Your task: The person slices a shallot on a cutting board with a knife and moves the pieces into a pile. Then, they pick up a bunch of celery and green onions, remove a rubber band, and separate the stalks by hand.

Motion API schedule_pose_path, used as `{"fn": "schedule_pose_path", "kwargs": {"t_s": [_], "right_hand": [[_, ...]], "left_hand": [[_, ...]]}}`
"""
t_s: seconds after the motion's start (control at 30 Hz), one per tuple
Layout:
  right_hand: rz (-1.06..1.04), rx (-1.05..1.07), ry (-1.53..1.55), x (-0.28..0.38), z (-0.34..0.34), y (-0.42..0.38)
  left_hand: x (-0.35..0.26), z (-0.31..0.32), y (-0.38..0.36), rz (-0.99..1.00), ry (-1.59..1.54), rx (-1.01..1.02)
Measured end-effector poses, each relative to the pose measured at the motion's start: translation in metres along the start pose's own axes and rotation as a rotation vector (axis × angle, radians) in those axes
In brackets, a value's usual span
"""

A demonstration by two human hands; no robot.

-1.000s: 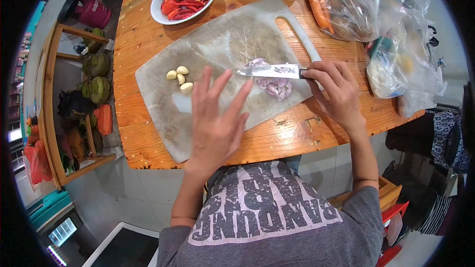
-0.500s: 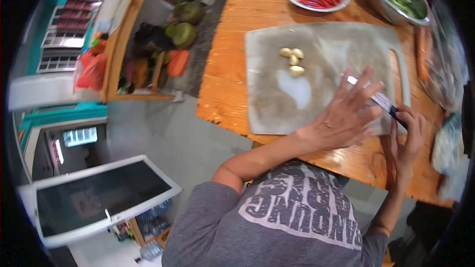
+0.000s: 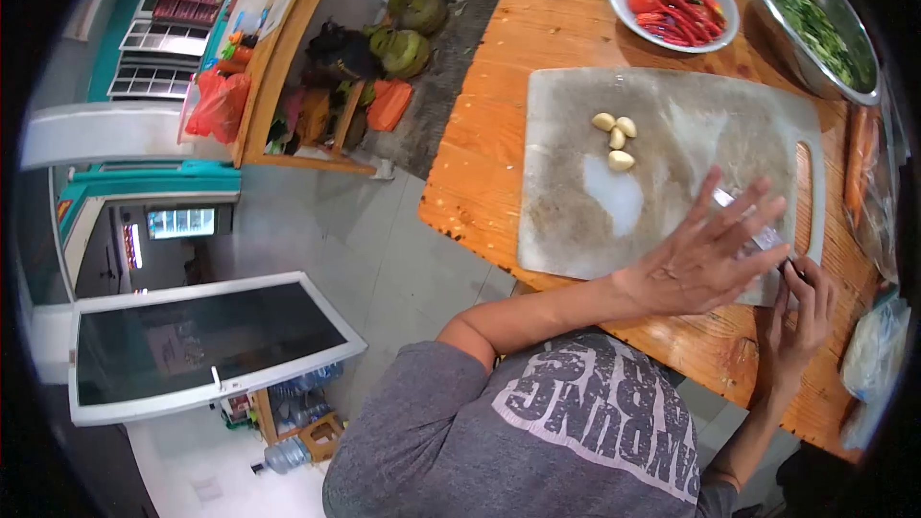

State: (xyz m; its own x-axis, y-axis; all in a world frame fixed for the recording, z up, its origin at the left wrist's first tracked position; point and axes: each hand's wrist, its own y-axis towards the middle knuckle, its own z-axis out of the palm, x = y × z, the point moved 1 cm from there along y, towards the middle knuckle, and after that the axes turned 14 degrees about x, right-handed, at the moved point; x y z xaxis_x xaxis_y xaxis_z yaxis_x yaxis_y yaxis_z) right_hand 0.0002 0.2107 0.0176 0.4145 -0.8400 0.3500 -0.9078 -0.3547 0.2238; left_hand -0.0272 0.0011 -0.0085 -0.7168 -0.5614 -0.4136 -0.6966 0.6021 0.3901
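My left hand (image 3: 712,254) is open, fingers spread, over the blade of a knife (image 3: 766,239) at the right part of the grey cutting board (image 3: 662,96). Parts of the blade show between and beyond the fingers; what lies under it is hidden. My right hand (image 3: 806,305) is closed around the dark handle, near the board's lower right corner. Several peeled garlic cloves (image 3: 622,161) sit in a small group on the board's left half, to the left of both hands. A pale worn patch (image 3: 614,197) marks the board just below them.
Behind the board stand a white bowl (image 3: 715,43) of red chillies and tomatoes and a metal bowl (image 3: 868,96) of chopped greens. Plastic bags (image 3: 875,350) and a carrot (image 3: 857,163) line the right side of the wooden table (image 3: 480,168). A shelf (image 3: 288,67) stands beyond at left.
The view has shifted, so the table and board sit further right and lower. My left hand stays over the blade, and my right hand keeps its hold on the handle.
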Motion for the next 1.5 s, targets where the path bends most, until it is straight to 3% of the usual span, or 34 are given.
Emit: {"fn": "schedule_pose_path", "kwargs": {"t_s": [0.17, 0.33, 0.53, 1.5], "right_hand": [[-0.058, -0.027, -0.014, 0.002, -0.002, 0.005], [-0.081, -0.013, -0.019, 0.012, -0.013, 0.010], [-0.075, -0.048, -0.040, 0.014, -0.015, 0.004], [-0.095, -0.018, -0.208, 0.019, -0.040, -0.017]], "left_hand": [[-0.003, -0.004, -0.008, -0.028, -0.075, 0.150], [0.010, -0.037, -0.011, -0.070, 0.137, 0.314], [0.007, -0.033, -0.010, -0.038, 0.120, 0.460], [0.023, -0.037, -0.006, -0.064, 0.176, 0.548]]}}
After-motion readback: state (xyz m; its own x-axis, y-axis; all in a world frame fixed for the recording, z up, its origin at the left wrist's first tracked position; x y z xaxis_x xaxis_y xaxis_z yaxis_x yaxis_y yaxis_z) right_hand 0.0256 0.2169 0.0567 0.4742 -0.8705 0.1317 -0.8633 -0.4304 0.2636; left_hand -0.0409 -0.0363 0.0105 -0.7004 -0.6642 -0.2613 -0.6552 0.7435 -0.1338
